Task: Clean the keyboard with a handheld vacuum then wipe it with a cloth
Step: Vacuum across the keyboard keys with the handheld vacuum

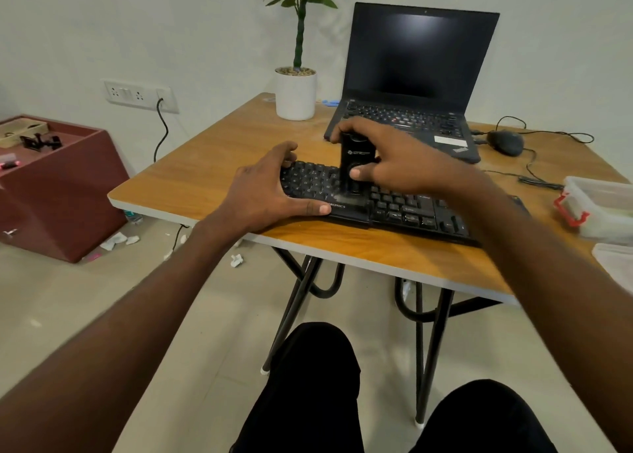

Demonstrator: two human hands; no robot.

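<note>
Bare worktop lies open at centre left of the frame, left of the keyboard, and along the near edge below it. Behind the keyboard the laptop and pot block the upper middle. At right, the mouse, its cable and a plastic box crowd the way.

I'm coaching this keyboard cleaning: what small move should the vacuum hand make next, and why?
Probably slide the handheld vacuum rightward along the keyboard. The right hand holds it upright, nozzle down on the left-middle keys, the left hand steadies the keyboard's left end, and the keys to the right look not yet covered.
</note>
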